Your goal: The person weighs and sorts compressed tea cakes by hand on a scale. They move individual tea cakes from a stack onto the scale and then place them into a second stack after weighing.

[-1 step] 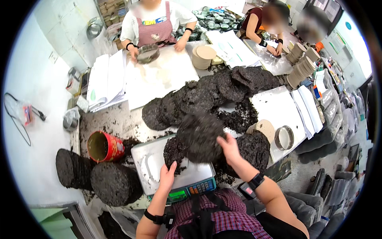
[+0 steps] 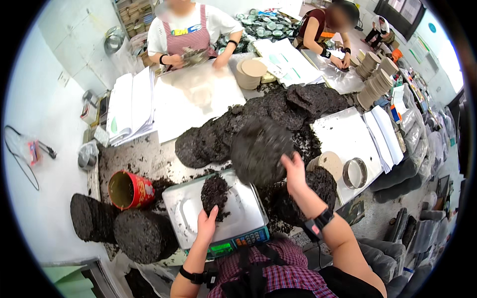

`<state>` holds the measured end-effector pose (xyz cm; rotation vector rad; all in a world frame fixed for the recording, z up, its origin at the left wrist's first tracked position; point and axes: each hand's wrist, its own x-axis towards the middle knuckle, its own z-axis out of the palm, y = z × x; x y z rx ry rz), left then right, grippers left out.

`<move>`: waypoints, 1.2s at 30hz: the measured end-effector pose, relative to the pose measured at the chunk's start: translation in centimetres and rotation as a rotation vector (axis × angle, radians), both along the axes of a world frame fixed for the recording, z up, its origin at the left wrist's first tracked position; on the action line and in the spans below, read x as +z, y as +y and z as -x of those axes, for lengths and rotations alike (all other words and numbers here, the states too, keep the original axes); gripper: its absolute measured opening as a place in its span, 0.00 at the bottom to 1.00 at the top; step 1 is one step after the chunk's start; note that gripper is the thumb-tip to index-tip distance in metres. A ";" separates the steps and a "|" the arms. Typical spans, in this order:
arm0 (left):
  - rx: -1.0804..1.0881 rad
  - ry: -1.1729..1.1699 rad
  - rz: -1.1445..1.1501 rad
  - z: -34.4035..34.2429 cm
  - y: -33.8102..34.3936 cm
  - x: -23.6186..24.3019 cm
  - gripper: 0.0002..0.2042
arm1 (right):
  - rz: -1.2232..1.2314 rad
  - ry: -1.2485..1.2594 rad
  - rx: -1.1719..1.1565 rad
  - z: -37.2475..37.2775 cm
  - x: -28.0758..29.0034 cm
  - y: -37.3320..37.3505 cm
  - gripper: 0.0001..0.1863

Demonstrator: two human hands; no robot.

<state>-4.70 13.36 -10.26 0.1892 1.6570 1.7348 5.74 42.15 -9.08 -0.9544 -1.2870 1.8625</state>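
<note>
My right hand (image 2: pixel 295 171) grips a flat, dark, crumbly disc (image 2: pixel 256 146) by its right edge, raised and slightly blurred. My left hand (image 2: pixel 208 221) holds a smaller, ragged dark clump (image 2: pixel 214 193) over the steel pan of a weighing scale (image 2: pixel 238 206), which has a lit display (image 2: pixel 222 248) at the front. Behind the raised disc lies a long row of overlapping dark discs (image 2: pixel 198 144). Beside my right hand stands a thick dark stack (image 2: pixel 320 186).
A red bucket (image 2: pixel 141 191), two dark cylinders (image 2: pixel 141 236), paper sheets (image 2: pixel 129 102), tan disc stacks (image 2: pixel 251 72), a metal ring (image 2: pixel 355 174) and grey bags (image 2: pixel 395 184) surround me. Across the table two co-workers (image 2: pixel 191 42) (image 2: pixel 313 35) handle objects; another person (image 2: pixel 378 30) sits farther back.
My right hand has moved up and to the right with the disc, away from the clump, exposing more of the scale pan. My left hand is slightly lower and further left.
</note>
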 end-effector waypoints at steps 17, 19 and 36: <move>-0.126 1.014 0.670 1.2 -8.3 8.2 0.28 | -0.714 -0.421 0.989 -0.5 4.5 -10.7 0.11; -0.014 1.165 1.009 1.4 -13.3 8.9 0.36 | -0.379 -0.436 0.837 -2.9 3.5 -11.3 0.11; 0.144 1.347 0.520 1.0 -18.8 12.6 0.29 | 0.150 -0.083 0.352 -6.1 2.4 -15.1 0.15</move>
